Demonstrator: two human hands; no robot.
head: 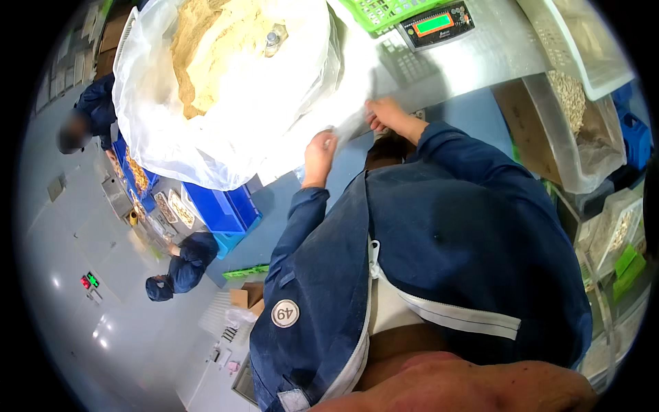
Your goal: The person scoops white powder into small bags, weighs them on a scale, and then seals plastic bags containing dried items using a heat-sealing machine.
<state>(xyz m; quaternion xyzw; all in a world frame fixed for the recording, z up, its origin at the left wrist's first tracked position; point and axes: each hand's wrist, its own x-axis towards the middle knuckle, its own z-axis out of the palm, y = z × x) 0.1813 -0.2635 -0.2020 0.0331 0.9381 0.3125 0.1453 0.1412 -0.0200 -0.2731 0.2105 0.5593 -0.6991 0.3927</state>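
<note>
My left hand is at the near edge of the metal table, thumb and fingers pinched together. Slightly farther out, my right hand also pinches, its fingers curled. Thin clear plastic film appears to span the gap between them, though glare hides most of its outline. Beyond my left hand, a large translucent plastic liner holds a heap of tan powder. A clear scoop-like item with a grey knob rests in the powder. Strong light washes out the liner's near side.
A digital scale stands at the back beside a green plastic basket. To the right is a lined box of pale pieces. On the left are blue crates and two people in blue workwear at another worktable.
</note>
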